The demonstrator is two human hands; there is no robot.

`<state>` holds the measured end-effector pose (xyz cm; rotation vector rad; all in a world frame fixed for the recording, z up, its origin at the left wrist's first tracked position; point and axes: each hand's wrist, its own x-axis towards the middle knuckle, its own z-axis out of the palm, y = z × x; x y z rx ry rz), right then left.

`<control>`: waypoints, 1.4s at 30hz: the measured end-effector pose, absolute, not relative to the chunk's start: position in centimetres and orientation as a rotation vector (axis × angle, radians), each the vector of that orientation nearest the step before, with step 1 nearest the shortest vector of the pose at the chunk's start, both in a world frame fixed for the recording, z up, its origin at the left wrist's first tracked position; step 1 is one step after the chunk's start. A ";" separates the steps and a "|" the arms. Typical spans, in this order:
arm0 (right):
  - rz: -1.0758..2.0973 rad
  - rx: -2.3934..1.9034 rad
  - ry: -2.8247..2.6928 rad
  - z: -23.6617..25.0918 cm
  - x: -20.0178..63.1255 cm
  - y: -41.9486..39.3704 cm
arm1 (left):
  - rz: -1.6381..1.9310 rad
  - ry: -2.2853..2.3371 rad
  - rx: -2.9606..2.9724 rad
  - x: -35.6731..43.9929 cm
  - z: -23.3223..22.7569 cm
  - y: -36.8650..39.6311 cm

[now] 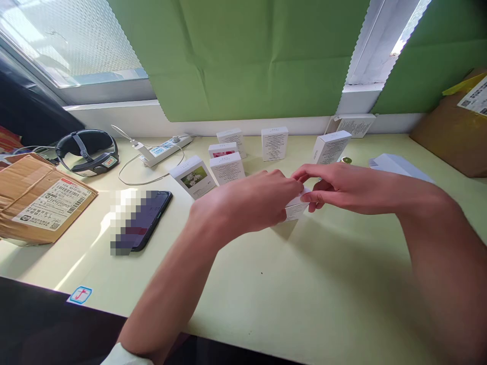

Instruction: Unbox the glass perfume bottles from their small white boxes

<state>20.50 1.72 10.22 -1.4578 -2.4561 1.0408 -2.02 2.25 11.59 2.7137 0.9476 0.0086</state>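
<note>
A small white box (296,209) with fine print stands low over the table at centre. My left hand (245,200) is closed round its left side and covers much of it. At the box's top right edge, the thumb and curled fingers of my right hand (335,188) pinch; whether they hold a flap is hidden. Just behind my left hand are a white box with a white-flower picture (194,177) and a printed white box (227,169). Beyond my right hand stands another white box (331,147), beside a small gold-topped item (346,160).
More white boxes (274,144) stand toward the green blind (258,61). A phone (146,223), a power strip (165,151) with a cable, a black headset (89,152) and a cardboard parcel (41,200) lie left. At right are white paper (397,166) and a large carton (452,126).
</note>
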 end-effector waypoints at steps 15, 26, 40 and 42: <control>1.050 -1.438 -2.440 10.5 20.4 1.6 | -0.024 0.761 2.653 -2.8 12.5 3.4; 0.998 -1.451 -2.470 10.3 20.3 1.6 | -0.225 0.805 2.713 -2.6 12.7 3.5; 0.992 -1.453 -2.462 10.2 20.4 1.7 | -0.248 0.836 2.697 -2.8 12.5 3.8; 0.993 -1.456 -2.459 10.2 20.4 1.6 | -0.235 0.821 2.695 -2.8 12.5 3.9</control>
